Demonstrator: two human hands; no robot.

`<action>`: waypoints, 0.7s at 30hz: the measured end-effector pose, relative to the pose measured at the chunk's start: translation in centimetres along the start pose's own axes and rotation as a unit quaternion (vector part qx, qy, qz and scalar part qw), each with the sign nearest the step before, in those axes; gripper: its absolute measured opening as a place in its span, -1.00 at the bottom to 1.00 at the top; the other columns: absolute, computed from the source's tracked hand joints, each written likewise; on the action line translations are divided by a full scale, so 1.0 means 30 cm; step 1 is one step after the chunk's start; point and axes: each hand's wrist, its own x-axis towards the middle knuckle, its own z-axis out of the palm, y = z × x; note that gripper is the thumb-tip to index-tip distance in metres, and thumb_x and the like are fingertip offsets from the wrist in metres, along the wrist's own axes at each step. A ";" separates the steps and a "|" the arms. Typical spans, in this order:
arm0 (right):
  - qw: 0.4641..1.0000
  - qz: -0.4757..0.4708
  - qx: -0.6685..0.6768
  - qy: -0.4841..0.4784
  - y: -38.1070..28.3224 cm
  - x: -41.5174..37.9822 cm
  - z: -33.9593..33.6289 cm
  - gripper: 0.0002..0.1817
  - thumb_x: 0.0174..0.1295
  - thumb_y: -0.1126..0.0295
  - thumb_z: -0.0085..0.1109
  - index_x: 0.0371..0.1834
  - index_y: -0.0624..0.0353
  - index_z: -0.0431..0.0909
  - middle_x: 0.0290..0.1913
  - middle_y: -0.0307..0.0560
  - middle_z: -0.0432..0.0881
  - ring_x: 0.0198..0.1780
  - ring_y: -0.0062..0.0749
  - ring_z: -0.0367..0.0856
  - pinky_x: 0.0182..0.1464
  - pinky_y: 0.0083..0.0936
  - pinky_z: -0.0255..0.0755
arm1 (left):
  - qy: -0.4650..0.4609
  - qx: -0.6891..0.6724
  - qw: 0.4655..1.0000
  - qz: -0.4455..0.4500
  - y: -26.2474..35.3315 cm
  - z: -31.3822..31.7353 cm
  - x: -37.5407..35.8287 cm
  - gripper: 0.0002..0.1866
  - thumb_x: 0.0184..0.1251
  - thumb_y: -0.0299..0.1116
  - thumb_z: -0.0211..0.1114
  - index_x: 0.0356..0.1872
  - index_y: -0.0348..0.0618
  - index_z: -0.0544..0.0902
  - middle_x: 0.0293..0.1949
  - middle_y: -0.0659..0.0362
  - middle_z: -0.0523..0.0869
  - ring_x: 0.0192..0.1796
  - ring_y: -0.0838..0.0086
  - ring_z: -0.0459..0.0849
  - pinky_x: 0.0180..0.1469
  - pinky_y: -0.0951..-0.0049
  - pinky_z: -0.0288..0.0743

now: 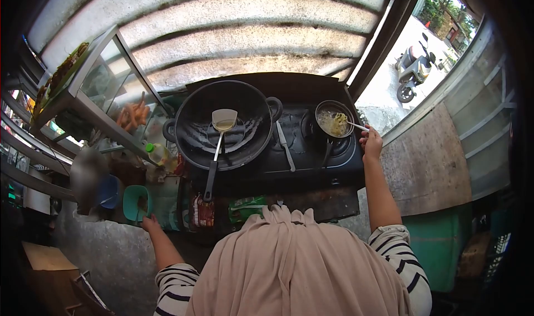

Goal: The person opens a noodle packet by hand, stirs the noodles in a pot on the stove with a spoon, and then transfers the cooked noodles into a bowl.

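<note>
My right hand (371,142) is closed around the handle of a thin, light-coloured utensil (357,126). Its tip reaches into a small dark saucepan (327,153) on the right burner, where yellow noodles (337,124) lie in bubbling liquid; the tip's shape is hidden. Low on the left, my left hand (150,223) grips the near rim of a green bowl (130,200). Something thin and dark lies inside that bowl, too small to make out. A large black wok (192,107) stands on the left burner, with a spatula (225,121) resting in it.
A knife (285,145) lies on the black stove (292,118) between wok and saucepan. At left are a glass display case (108,77), a bottle with a green cap (157,153) and a blue container (110,191). Packets (245,205) sit along the stove's front.
</note>
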 end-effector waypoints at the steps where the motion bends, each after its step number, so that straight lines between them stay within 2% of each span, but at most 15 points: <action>1: 1.000 -0.018 -0.001 0.006 -0.007 0.004 0.002 -0.72 0.36 0.23 -0.08 -0.13 0.16 0.56 -0.51 -0.28 0.49 -0.68 -0.71 0.41 -0.68 -0.79 0.17 | -0.018 0.000 1.000 -0.006 -0.007 0.011 -0.010 -0.48 0.19 -0.40 0.13 0.19 -0.17 0.23 0.06 -0.08 0.39 -0.25 0.21 0.60 -0.30 0.40 0.60; 2: 1.000 -0.021 0.001 0.004 -0.014 0.009 0.009 -0.72 0.36 0.23 -0.08 -0.13 0.16 0.56 -0.51 -0.28 0.49 -0.68 -0.71 0.41 -0.68 -0.79 0.17 | -0.018 -0.004 1.000 -0.006 -0.015 0.021 -0.021 -0.48 0.19 -0.40 0.13 0.19 -0.17 0.23 0.06 -0.08 0.39 -0.25 0.21 0.60 -0.30 0.40 0.60; 4: 0.963 -0.200 -0.180 -0.017 -0.073 -0.019 0.039 -0.70 0.37 0.24 -0.10 -0.17 0.20 0.58 -0.49 -0.27 0.50 -0.67 -0.71 0.42 -0.63 -0.77 0.23 | -0.059 -0.017 0.997 -0.049 -0.024 0.046 -0.074 -0.45 0.18 -0.41 0.15 0.22 -0.13 0.22 0.08 -0.05 0.38 -0.24 0.23 0.60 -0.29 0.41 0.60; 5: 0.925 -0.225 -0.302 -0.040 -0.119 -0.051 0.052 -0.73 0.36 0.30 -0.08 -0.20 0.21 0.60 -0.45 -0.14 0.56 -0.59 -0.48 0.53 -0.50 -0.60 0.37 | -0.061 -0.019 0.997 -0.049 -0.030 0.060 -0.106 -0.45 0.18 -0.41 0.15 0.22 -0.13 0.22 0.08 -0.05 0.38 -0.24 0.23 0.60 -0.29 0.41 0.60; 6: 0.926 -0.226 -0.300 -0.038 -0.124 -0.056 0.064 -0.73 0.36 0.30 -0.08 -0.20 0.21 0.60 -0.45 -0.14 0.56 -0.59 -0.48 0.53 -0.50 -0.60 0.37 | -0.067 -0.003 0.997 -0.045 -0.033 0.075 -0.148 -0.42 0.19 -0.35 0.16 0.24 -0.10 0.20 0.11 -0.02 0.37 -0.21 0.25 0.60 -0.27 0.40 0.57; 8: 0.799 -0.435 -0.403 -0.098 -0.133 -0.060 0.072 -0.77 0.31 0.34 -0.04 -0.20 0.17 0.60 -0.39 0.00 0.60 -0.42 -0.20 0.59 -0.33 -0.41 0.44 | -0.078 0.012 0.996 -0.042 -0.029 0.090 -0.216 -0.40 0.20 -0.29 0.18 0.27 -0.07 0.19 0.14 0.02 0.35 -0.18 0.26 0.59 -0.24 0.39 0.55; 9: 0.825 -0.375 -0.412 -0.101 -0.136 -0.074 0.075 -0.77 0.28 0.28 -0.03 -0.19 0.10 0.60 -0.32 0.02 0.60 -0.24 -0.05 0.57 -0.26 -0.29 0.43 | -0.069 0.029 0.996 -0.048 -0.025 0.088 -0.246 -0.39 0.23 -0.16 0.12 0.29 -0.04 0.18 0.16 0.07 0.35 -0.12 0.27 0.56 -0.18 0.37 0.49; 10: 0.824 -0.377 -0.411 -0.097 -0.115 -0.065 0.065 -0.77 0.28 0.28 -0.03 -0.19 0.10 0.60 -0.32 0.02 0.60 -0.24 -0.05 0.57 -0.26 -0.29 0.43 | -0.060 0.045 0.996 -0.054 -0.030 0.086 -0.252 -0.38 0.26 -0.04 0.07 0.30 -0.01 0.16 0.19 0.13 0.34 -0.05 0.28 0.54 -0.12 0.34 0.43; 12: 0.823 -0.384 -0.417 -0.042 -0.010 -0.021 0.058 -0.76 0.29 0.28 -0.02 -0.19 0.16 0.60 -0.44 0.03 0.60 -0.39 -0.14 0.61 -0.31 -0.35 0.44 | -0.043 0.075 0.995 -0.048 -0.049 0.067 -0.246 -0.36 0.26 0.07 -0.01 0.31 0.01 0.17 0.19 0.17 0.35 -0.01 0.30 0.50 -0.08 0.33 0.34; 13: 0.866 -0.299 -0.397 -0.043 0.068 0.022 0.045 -0.73 0.31 0.26 -0.06 -0.20 0.18 0.60 -0.50 -0.05 0.59 -0.58 -0.35 0.59 -0.48 -0.46 0.43 | -0.021 0.106 0.993 -0.040 -0.066 0.046 -0.232 -0.33 0.27 0.18 -0.10 0.31 0.03 0.18 0.18 0.22 0.36 0.04 0.32 0.45 -0.04 0.31 0.25; 14: 0.867 -0.301 -0.396 -0.042 0.076 0.014 0.051 -0.73 0.31 0.26 -0.06 -0.20 0.18 0.60 -0.50 -0.05 0.59 -0.58 -0.35 0.59 -0.48 -0.46 0.43 | -0.023 0.104 0.994 -0.040 -0.098 0.015 -0.184 -0.33 0.27 0.18 -0.10 0.31 0.03 0.18 0.18 0.22 0.36 0.04 0.32 0.45 -0.04 0.31 0.25; 16: 0.938 -0.128 -0.319 -0.033 0.091 -0.008 0.071 -0.70 0.32 0.25 -0.09 -0.19 0.21 0.59 -0.55 -0.12 0.58 -0.70 -0.53 0.53 -0.61 -0.56 0.37 | -0.017 0.106 0.992 -0.073 -0.159 -0.046 -0.079 -0.33 0.26 0.25 -0.15 0.30 0.10 0.20 0.23 0.29 0.31 0.06 0.37 0.46 -0.07 0.29 0.22; 18: 0.944 -0.120 -0.306 -0.035 0.133 0.019 0.073 -0.71 0.33 0.25 -0.10 -0.20 0.19 0.58 -0.54 -0.19 0.57 -0.71 -0.55 0.50 -0.67 -0.58 0.31 | -0.028 0.097 0.992 -0.076 -0.163 -0.077 -0.083 -0.35 0.26 0.24 -0.14 0.26 0.09 0.24 0.20 0.29 0.34 0.05 0.40 0.44 -0.11 0.32 0.20; 20: 0.991 0.081 -0.106 -0.016 0.157 0.042 0.076 -0.72 0.35 0.22 -0.13 -0.21 0.11 0.57 -0.56 -0.29 0.51 -0.73 -0.60 0.40 -0.72 -0.61 0.18 | -0.039 0.090 0.992 -0.080 -0.157 -0.091 -0.084 -0.38 0.27 0.23 -0.14 0.22 0.07 0.28 0.16 0.29 0.36 0.04 0.42 0.42 -0.15 0.36 0.19; 21: 0.991 0.082 -0.107 -0.015 0.165 0.051 0.066 -0.72 0.35 0.22 -0.13 -0.21 0.11 0.57 -0.56 -0.29 0.51 -0.73 -0.60 0.40 -0.72 -0.61 0.18 | -0.044 0.092 0.991 -0.086 -0.151 -0.090 -0.085 -0.40 0.27 0.23 -0.14 0.18 0.07 0.31 0.13 0.30 0.39 0.00 0.43 0.43 -0.17 0.37 0.18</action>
